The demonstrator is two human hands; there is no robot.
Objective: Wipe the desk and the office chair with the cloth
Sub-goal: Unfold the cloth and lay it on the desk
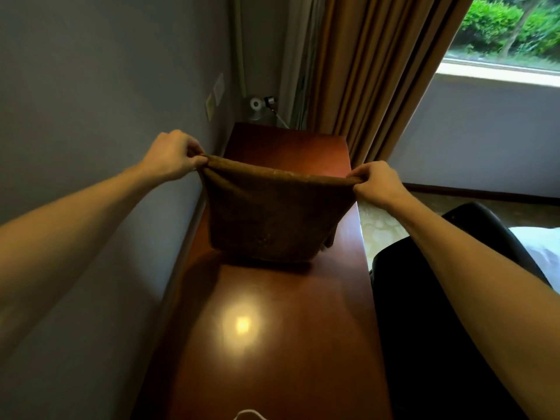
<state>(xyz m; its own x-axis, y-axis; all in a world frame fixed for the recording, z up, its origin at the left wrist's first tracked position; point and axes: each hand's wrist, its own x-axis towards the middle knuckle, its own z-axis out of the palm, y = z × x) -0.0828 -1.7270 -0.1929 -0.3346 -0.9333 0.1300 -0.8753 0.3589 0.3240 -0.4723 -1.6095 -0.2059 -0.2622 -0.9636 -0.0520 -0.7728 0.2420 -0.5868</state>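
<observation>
A brown cloth (269, 216) hangs stretched between my two hands above the glossy reddish-brown desk (272, 344). My left hand (174, 156) pinches its upper left corner and my right hand (375, 183) pinches its upper right corner. The cloth's lower edge hangs just over the desk top, casting a shadow there. The black office chair (424, 313) stands right of the desk, partly hidden under my right forearm.
A grey wall runs along the desk's left side with wall plates (214, 95). A small lamp or device (257, 107) stands beyond the desk's far end. Tan curtains (372, 71) and a window (512, 28) are at the back right. A white cord (248, 414) lies at the near edge.
</observation>
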